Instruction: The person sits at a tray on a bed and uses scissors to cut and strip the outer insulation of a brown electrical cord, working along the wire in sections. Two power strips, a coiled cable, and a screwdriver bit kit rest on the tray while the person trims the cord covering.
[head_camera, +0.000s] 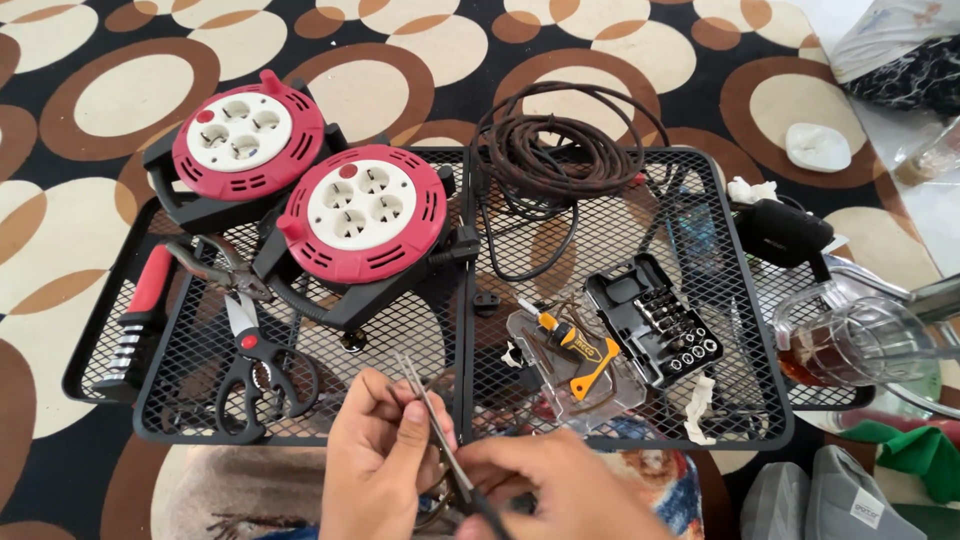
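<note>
tool: thin metal tweezers (425, 400), long axis running from upper left to lower right.
left hand (375, 455): fingers closed around tweezers mid-shaft.
right hand (560, 490): pinching lower end, equally near.

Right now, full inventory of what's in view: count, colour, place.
cable reels: 2, red and white on black frames, left tray, upper part
mesh trays: 2, black wire, side by side on the patterned rug
scissors: 1, black handles, left tray, front
pliers: 1, red grips, left tray beside the reels
red-handled tool: 1, red and black, left tray's left edge
coiled cable: 1, dark brown, right tray, back
bit set case: 1, black, open, right tray centre
clear pack of small tools: 1, orange and black contents, right tray front
glass jug: 1, clear, on its side, right of the trays
tweezers: 1, metal, held in both hands
left hand: 1, bottom centre, fingers on the tweezers
right hand: 1, bottom centre, at the tweezers' lower end
</note>
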